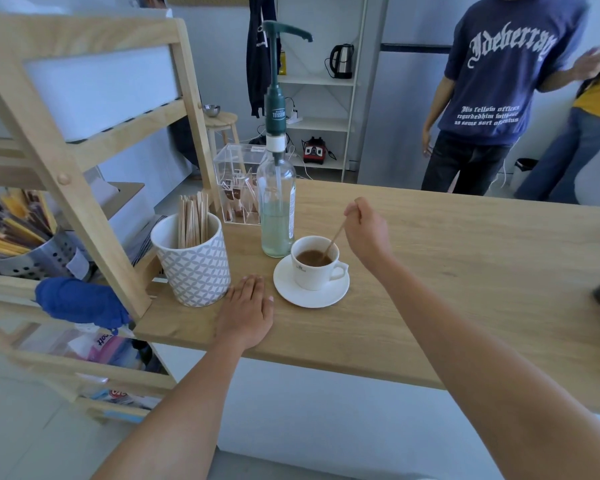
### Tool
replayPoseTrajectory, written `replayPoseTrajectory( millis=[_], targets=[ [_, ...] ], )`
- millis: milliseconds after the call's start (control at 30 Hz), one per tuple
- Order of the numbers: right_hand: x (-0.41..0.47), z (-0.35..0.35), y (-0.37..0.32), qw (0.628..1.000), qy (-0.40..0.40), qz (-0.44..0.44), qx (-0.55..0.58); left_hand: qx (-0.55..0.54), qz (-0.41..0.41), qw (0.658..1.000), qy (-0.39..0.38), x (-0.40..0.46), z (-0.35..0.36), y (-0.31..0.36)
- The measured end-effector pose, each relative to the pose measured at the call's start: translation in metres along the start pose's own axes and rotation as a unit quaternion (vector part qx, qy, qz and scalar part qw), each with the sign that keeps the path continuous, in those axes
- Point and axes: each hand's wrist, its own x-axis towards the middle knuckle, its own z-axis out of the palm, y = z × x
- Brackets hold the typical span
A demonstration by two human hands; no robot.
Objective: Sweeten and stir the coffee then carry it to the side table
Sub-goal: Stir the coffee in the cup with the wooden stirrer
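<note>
Currently stirring: right hand pinches stick in cup; left hand flat on counter, fingers together. Next: pull stick, lift saucer level.

Your counter is pale wood with a matt, visibly grained top. At its centre sit a cup and saucer of glossy white ceramic. At 11 o'clock from the cup, the bottle is clear glass with a dark green plastic pump. At 9 o'clock, a patterned ceramic pot holds bare wooden sticks. The box behind looks like clear, shiny acrylic.
</note>
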Motion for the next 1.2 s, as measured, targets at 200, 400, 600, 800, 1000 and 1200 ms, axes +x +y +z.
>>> replayPoseTrajectory(
  millis=[200, 400, 600, 800, 1000, 1200],
  targets=[
    [0.006, 0.001, 0.028, 0.944, 0.118, 0.225, 0.212, 0.005, 0.000, 1.000, -0.005, 0.001, 0.001, -0.001],
    [-0.007, 0.000, 0.051, 0.870, 0.139, 0.348, 0.322, 0.006, 0.000, 1.000, -0.007, 0.002, 0.002, -0.002],
    [-0.024, 0.000, 0.051, 0.867, 0.149, 0.331, 0.342, 0.005, 0.003, 1.000, -0.006, 0.003, 0.002, -0.002],
    [-0.033, 0.000, 0.046, 0.875, 0.149, 0.315, 0.336, -0.017, 0.007, 1.000, -0.011, 0.004, -0.001, -0.003],
    [-0.049, -0.013, 0.045, 0.851, 0.158, 0.322, 0.382, -0.127, 0.008, 0.992, 0.003, -0.008, -0.020, 0.004],
    [-0.070, -0.046, 0.049, 0.821, 0.174, 0.334, 0.429, -0.060, 0.071, 0.995, 0.041, -0.004, -0.055, 0.038]
  ],
)
